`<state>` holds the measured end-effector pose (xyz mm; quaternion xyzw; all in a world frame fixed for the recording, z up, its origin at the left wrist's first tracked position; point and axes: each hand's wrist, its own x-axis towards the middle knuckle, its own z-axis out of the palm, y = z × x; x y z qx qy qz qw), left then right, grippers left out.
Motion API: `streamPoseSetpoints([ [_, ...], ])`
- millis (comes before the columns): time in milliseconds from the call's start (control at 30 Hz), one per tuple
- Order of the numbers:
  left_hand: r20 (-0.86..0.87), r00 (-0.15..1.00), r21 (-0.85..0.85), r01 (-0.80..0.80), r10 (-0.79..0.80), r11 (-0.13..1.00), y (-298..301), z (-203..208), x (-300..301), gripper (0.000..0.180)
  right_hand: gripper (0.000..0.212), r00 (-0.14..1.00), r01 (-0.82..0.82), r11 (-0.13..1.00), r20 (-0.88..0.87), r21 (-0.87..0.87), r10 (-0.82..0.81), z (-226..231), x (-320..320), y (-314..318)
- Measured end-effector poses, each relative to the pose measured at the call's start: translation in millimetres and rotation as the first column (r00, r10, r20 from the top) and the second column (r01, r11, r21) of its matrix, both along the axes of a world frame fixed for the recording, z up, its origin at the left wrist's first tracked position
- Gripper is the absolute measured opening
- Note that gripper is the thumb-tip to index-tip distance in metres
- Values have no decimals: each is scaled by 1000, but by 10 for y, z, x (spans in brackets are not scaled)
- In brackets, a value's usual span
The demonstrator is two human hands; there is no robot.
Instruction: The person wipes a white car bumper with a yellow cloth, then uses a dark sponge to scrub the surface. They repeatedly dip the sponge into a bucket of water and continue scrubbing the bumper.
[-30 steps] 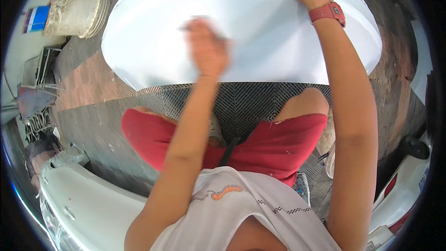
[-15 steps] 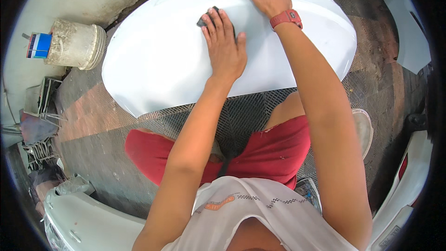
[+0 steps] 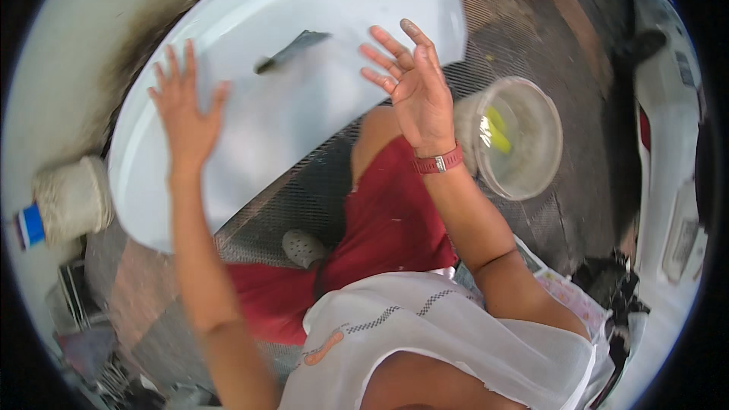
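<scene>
A large white curved panel (image 3: pixel 250 144), like a car body panel, lies in front of me. My left hand (image 3: pixel 186 118) is over its left part, fingers spread and holding nothing; I cannot tell whether it touches the surface. My right hand (image 3: pixel 418 95), with a red watch on the wrist, is raised at the panel's right side, palm turned up, fingers apart and empty. Between the hands is a dark, thin piece like sandpaper (image 3: pixel 292 52), smeared by motion. Whether it rests on the panel or is in the air cannot be told.
A translucent bucket (image 3: pixel 558 137) stands close by my right forearm, with a yellow thing (image 3: pixel 497 133) inside. At the left, a dirty white bucket (image 3: pixel 72 193) lies beside the wall, a blue box (image 3: pixel 30 226) at its end. White vehicle parts (image 3: pixel 661 175) line the right edge.
My left hand has let go of the dark piece and moved left. The right hand has come off the panel and turned palm up. The view has swung right, bringing in the bucket.
</scene>
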<state>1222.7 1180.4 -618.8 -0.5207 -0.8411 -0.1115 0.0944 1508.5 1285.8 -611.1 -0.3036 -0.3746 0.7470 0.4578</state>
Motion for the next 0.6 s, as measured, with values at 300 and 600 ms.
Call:
streamPoseSetpoints([
  [300, -187, 957, -19, 221, -221, 975, 311, -391, -512, 110, 58, 883, -43, 990, 468, 135, -26, -1071, 220, 354],
  [600, -214, 965, -102, 132, -151, 986, 376, -323, -400, 116, 51, 760, -355, 654, 614, 668, -214, -1249, -181, 449],
])
